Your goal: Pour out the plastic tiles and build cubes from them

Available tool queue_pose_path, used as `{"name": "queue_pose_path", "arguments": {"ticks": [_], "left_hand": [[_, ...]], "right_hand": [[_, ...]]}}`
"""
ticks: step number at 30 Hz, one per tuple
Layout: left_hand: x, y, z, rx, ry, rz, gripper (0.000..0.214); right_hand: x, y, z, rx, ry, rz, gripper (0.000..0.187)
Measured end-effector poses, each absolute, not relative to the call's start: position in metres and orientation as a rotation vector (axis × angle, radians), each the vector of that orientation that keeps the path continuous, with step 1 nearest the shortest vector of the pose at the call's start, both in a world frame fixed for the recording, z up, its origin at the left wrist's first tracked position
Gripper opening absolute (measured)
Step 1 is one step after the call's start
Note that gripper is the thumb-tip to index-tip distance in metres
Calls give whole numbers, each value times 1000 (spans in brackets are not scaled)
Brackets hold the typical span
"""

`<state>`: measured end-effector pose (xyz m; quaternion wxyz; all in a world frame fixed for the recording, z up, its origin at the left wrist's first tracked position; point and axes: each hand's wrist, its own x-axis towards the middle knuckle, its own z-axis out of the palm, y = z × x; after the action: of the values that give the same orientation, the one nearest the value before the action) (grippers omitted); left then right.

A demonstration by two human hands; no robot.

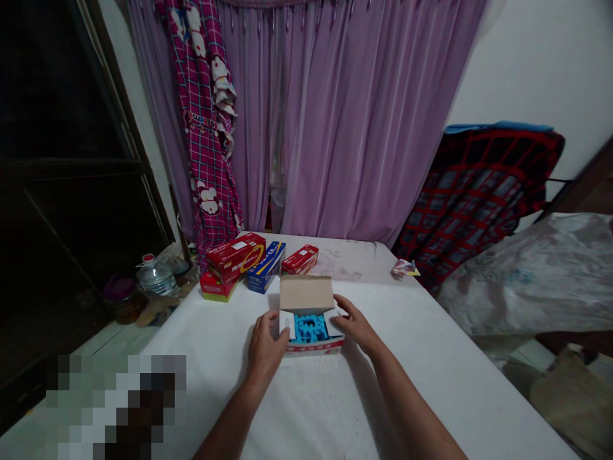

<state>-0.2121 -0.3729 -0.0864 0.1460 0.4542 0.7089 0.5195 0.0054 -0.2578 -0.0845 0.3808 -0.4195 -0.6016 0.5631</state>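
An opened cardboard box [315, 349] with a red and white front stands on the white-covered table, its lid [305, 292] raised at the back. Inside lies something blue with a darker pattern and a small dark opening [312, 327]; its kind cannot be told. My left hand [268, 342] holds the box's left side, the thumb by the left side flap [287, 324]. On the opposite side, my right hand [357, 322] grips the box at its right side flap [332, 319], fingers partly behind the flap.
Behind the box stand stacked red boxes [235, 257], a blue box [266, 268] and a small red box [301, 259]. A crumpled wrapper [405, 268] lies near the table's right edge. Purple curtains [354, 128] hang behind. On the floor at left is a water jug [157, 276].
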Motion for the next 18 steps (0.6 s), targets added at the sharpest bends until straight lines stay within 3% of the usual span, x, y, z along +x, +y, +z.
{"name": "queue_pose_path", "arguments": {"ticks": [3,8,12,18], "left_hand": [[-213,-372,-86,1313,2054,1485,37],[-214,-372,-89,1269,2058,1474,40],[-215,-374,-94,1254,2033,1469,44],[-226,-383,-95,1255,1941,1548,38]], "right_hand": [[5,-258,-88,-1087,-1537,1383,72],[10,-258,-90,-1083,-1642,1011,48],[23,-264,-89,-1003,-1709,910,36],[33,-283,-79,-1043,-1667,1101,45]]}}
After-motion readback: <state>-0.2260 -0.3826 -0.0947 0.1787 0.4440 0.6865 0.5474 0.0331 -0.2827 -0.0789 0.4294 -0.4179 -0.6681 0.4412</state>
